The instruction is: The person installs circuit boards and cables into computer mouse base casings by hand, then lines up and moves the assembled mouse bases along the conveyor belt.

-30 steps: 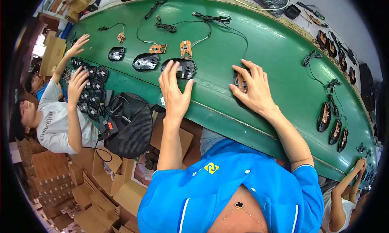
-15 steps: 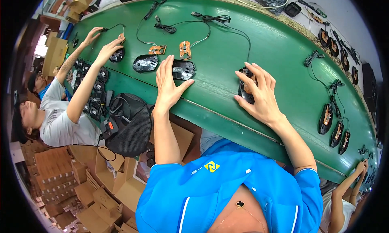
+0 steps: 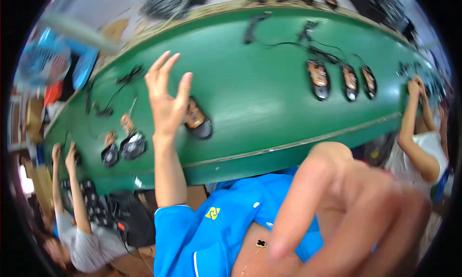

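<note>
Above the green table, my left hand (image 3: 166, 96) is raised with its fingers apart and nothing in them. Just right of it lies a black computer mouse base (image 3: 204, 128) with an orange circuit board (image 3: 194, 115), partly behind the hand. My right hand (image 3: 356, 205) looms large and blurred in front of my chest, lifted off the table. Its fingers look bent, but blur hides whether they hold anything. To the left, two black mouse shells (image 3: 133, 146) lie beside small circuit boards (image 3: 127, 124) with cables.
Several mouse bases (image 3: 318, 79) with boards and black cables (image 3: 325, 55) lie on the right of the green table (image 3: 260, 94). A coiled black cable (image 3: 250, 29) is near the far edge. People work at both ends, one in a grey shirt (image 3: 94, 245) at left.
My view has swung right, so the table's things appear farther left. My right hand has left the mouse base and risen close to the camera; my left hand is now beside that base.
</note>
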The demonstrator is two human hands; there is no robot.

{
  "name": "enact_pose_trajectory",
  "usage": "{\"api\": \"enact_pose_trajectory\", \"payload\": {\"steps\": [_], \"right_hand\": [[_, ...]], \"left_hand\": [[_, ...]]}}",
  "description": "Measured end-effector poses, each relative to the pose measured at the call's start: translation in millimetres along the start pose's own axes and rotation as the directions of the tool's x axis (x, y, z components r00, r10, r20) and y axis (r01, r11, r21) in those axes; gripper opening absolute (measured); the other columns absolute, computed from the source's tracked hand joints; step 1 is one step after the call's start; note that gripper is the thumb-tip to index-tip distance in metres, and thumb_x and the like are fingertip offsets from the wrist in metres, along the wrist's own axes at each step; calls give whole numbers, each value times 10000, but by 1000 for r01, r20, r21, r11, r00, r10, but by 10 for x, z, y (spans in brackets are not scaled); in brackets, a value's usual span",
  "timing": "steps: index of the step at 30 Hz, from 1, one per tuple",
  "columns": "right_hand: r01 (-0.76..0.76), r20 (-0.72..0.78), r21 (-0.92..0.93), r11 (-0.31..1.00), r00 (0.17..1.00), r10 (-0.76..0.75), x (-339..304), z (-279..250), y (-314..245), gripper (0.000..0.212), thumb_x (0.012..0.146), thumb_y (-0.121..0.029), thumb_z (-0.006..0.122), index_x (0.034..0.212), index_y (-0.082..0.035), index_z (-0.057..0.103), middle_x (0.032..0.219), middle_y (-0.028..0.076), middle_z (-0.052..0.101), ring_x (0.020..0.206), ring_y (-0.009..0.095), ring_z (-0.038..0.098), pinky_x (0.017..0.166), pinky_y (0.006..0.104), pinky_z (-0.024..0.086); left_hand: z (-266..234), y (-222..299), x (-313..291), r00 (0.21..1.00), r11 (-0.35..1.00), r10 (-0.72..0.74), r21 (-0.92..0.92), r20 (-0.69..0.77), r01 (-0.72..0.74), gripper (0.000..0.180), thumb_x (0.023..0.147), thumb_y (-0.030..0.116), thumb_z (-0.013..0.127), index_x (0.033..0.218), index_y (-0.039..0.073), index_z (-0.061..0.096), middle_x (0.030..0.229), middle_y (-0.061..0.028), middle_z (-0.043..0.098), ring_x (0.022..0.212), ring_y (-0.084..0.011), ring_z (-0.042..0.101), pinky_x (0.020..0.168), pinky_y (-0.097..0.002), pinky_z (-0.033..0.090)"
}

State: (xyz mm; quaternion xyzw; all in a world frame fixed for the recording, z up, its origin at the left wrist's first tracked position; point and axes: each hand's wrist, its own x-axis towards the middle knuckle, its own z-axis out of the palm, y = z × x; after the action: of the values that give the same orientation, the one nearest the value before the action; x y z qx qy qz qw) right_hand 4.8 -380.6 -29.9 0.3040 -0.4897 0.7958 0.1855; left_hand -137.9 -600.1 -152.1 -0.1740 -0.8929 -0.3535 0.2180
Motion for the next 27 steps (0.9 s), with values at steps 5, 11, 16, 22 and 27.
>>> {"api": "enact_pose_trajectory", "payload": {"steps": [5, 11, 16, 22, 27], "right_hand": [[115, -75, 18, 993, 991, -113, 358, -80, 187, 76, 925, -126, 665, 972, -124, 725, 1018, 35, 677, 955, 217, 573, 886, 369, 441], [177, -133, 164, 970, 979, -156, 389, -482, 13, 77, 937, -137, 652, 965, -121, 721, 997, 44, 669, 926, 221, 578, 860, 364, 447], [194, -81, 111, 975, 979, -185, 760, -1420, -376, 83, 947, -145, 640, 959, -119, 718, 980, 51, 662, 903, 224, 582, 838, 361, 453], [175, -39, 38, 984, 984, -174, 394, -625, -345, 97, 959, -155, 627, 952, -116, 715, 960, 60, 653, 874, 228, 587, 812, 356, 459], [139, 11, 218, 966, 989, -144, 497, -354, 181, 111, 969, -164, 615, 946, -114, 712, 943, 67, 646, 850, 231, 591, 791, 352, 465]], "left_hand": [[377, 100, 289, 982, 991, 113, -55, -149, -123, 308, 932, 27, 670, 1237, 66, 686, 1274, -92, 653, 1118, -240, 607, 965, -337, 484], [328, -170, 73, 966, 993, -115, -29, -232, 111, 253, 986, 44, 618, 1227, 58, 696, 1068, -64, 687, 869, -135, 607, 786, -264, 505], [883, 421, 379, 947, 948, -227, -272, -226, 163, 198, 972, 5, 584, 1143, 20, 683, 1003, -50, 672, 857, -128, 599, 784, -235, 487], [849, 113, 325, 993, 869, -97, -492, -63, 54, 230, 960, 16, 597, 1178, 14, 671, 965, -55, 643, 826, -142, 576, 772, -253, 475], [867, -274, 294, 999, 876, -23, -482, -38, 1, 263, 951, 25, 608, 1208, 9, 660, 933, -60, 618, 801, -154, 556, 761, -268, 465]]}}
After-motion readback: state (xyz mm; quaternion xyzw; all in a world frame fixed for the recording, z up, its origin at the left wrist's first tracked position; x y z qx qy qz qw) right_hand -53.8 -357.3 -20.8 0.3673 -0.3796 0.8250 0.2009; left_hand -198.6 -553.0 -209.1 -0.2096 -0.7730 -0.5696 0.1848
